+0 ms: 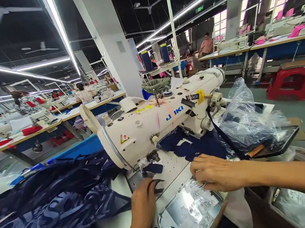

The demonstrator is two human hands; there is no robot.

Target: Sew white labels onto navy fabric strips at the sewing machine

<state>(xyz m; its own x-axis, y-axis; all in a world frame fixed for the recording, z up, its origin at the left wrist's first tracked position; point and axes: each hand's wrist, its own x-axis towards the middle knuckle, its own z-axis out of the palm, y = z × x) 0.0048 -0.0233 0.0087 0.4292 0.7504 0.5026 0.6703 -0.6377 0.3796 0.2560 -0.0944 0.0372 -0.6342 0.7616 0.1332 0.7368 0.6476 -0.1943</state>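
Note:
A white Juki sewing machine [143, 127] stands in front of me. My left hand [144, 202] is by its needle area, fingers pinched on a small navy fabric piece [158, 185] whose dark edge sticks out to the right. Another small navy scrap [153, 168] lies near the presser foot. Over the far right edge of a metal tray [162, 222] is my right hand [212, 172], with bent fingers drawn together; what they hold, if anything, is hidden. Printed white labels [197, 210] lie loose in the tray, close to my lap.
Navy printed garments [54, 210] are heaped on the left. More navy cut pieces [189, 145] lie under the machine arm. A clear plastic bag [241, 114] and a dark tray [281, 140] sit to the right. A red stool [291, 81] and co-workers are farther off.

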